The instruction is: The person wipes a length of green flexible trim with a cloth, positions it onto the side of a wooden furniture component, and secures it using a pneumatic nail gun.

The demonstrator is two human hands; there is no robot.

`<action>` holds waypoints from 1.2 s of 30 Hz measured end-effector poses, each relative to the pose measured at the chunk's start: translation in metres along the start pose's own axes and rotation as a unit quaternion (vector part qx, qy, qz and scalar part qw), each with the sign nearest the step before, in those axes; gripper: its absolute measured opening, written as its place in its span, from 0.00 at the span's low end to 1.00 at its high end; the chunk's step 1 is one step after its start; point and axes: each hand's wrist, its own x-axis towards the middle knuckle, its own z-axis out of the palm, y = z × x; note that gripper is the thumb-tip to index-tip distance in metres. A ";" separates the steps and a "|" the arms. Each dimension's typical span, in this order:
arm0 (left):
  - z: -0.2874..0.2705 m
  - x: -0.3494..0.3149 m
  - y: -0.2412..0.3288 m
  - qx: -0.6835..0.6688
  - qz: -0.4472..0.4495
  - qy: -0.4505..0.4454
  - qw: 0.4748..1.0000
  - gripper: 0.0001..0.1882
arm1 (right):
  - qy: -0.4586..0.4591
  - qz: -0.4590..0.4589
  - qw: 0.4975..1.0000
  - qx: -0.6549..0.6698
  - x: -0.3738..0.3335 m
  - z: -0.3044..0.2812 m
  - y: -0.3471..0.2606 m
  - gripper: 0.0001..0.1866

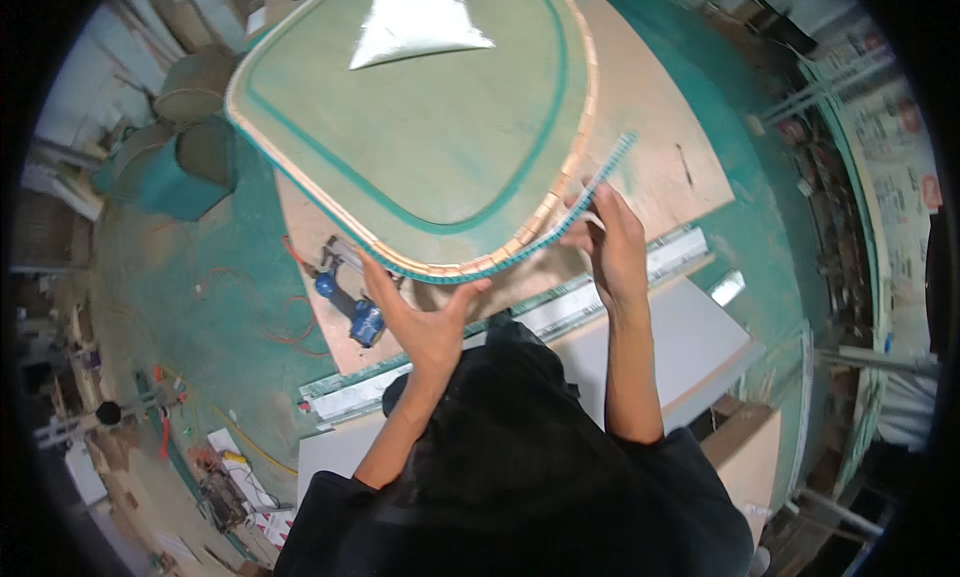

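A large rounded panel (420,147) lies in front of me, its top greenish-tan with a teal line running inside its rim. Along its near edge bends a narrow, notched edging strip (575,212), teal on its outer side; its free end sticks out to the right, apart from the panel. My right hand (615,242) pinches this strip near the loose end. Thumb and fingers spread, my left hand (425,327) rests against the strip at the panel's near edge. Some of its fingertips are hidden by the rim.
A white bag (420,25) lies on the panel. Beneath is a pale wooden board (660,127). A blue power tool (350,307), perhaps a nailer, lies left of my left hand. A long metallic bar (570,307) crosses near me. Green curved pieces (190,167) stand on the floor at left.
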 end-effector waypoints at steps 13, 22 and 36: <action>-0.011 0.004 0.000 0.045 0.023 -0.029 0.998 0.75 | -0.170 0.089 0.976 -0.107 -0.094 0.032 0.040 0.15; -0.010 0.014 -0.017 0.011 0.084 -0.031 0.996 0.73 | 0.074 -0.138 0.975 -0.159 -0.119 0.115 0.066 0.21; -0.088 0.074 -0.076 0.054 0.294 -0.112 0.948 0.34 | 0.239 -0.194 0.860 -0.407 -0.118 0.144 0.071 0.34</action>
